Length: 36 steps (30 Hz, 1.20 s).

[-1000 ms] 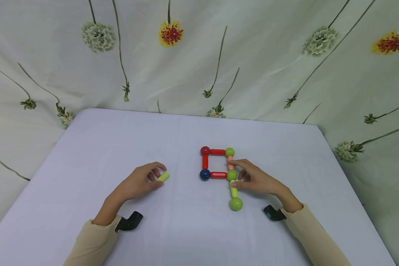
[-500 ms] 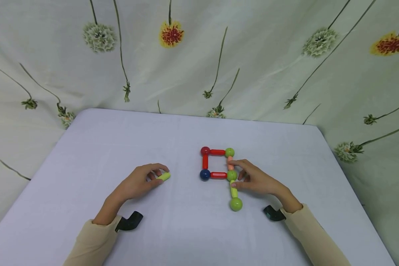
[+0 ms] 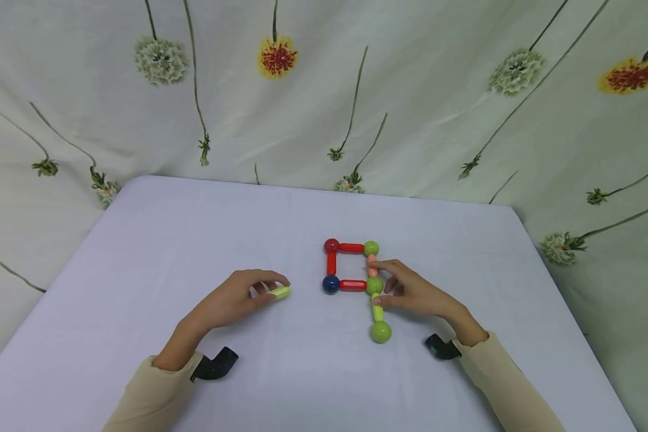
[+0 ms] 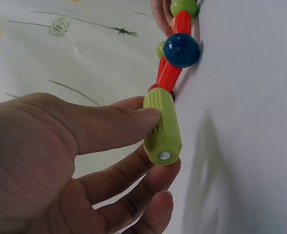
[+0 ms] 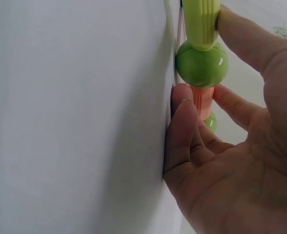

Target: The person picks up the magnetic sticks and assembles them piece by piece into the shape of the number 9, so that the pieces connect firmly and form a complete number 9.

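My left hand pinches a yellow-green magnetic rod between thumb and fingertips, its silver end facing the left wrist camera. To its right lies a magnetic ball-and-rod shape: a square of red rods and an orange rod, with a red ball, a blue ball and two green balls at the corners. From the near right corner, another yellow-green rod runs toward me to a green end ball. My right hand holds this shape, thumb on that yellow-green rod, forefinger at the orange one.
A white cloth-covered table lies under both hands. Behind it hangs a pale curtain printed with flowers. Black wrist-worn devices sit at both cuffs.
My left hand has moved right, toward the shape, carrying the yellow-green rod. My right hand and the ball-and-rod shape have stayed essentially in place.
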Each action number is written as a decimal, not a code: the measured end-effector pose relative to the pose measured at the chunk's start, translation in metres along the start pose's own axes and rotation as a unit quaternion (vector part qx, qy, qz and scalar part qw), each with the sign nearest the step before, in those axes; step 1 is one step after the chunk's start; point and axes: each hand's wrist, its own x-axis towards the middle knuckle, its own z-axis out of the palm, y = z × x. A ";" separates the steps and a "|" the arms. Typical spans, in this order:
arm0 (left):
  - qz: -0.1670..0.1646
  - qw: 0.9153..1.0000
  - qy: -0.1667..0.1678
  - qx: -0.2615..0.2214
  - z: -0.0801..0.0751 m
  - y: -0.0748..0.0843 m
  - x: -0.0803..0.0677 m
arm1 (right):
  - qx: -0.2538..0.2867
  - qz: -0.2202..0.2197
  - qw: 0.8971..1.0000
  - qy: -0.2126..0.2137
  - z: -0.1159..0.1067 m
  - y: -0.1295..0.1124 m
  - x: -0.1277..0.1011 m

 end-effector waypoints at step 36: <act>0.084 0.991 -0.086 -0.057 0.074 0.057 0.041 | -0.029 -0.021 0.999 0.017 0.001 -0.003 -0.001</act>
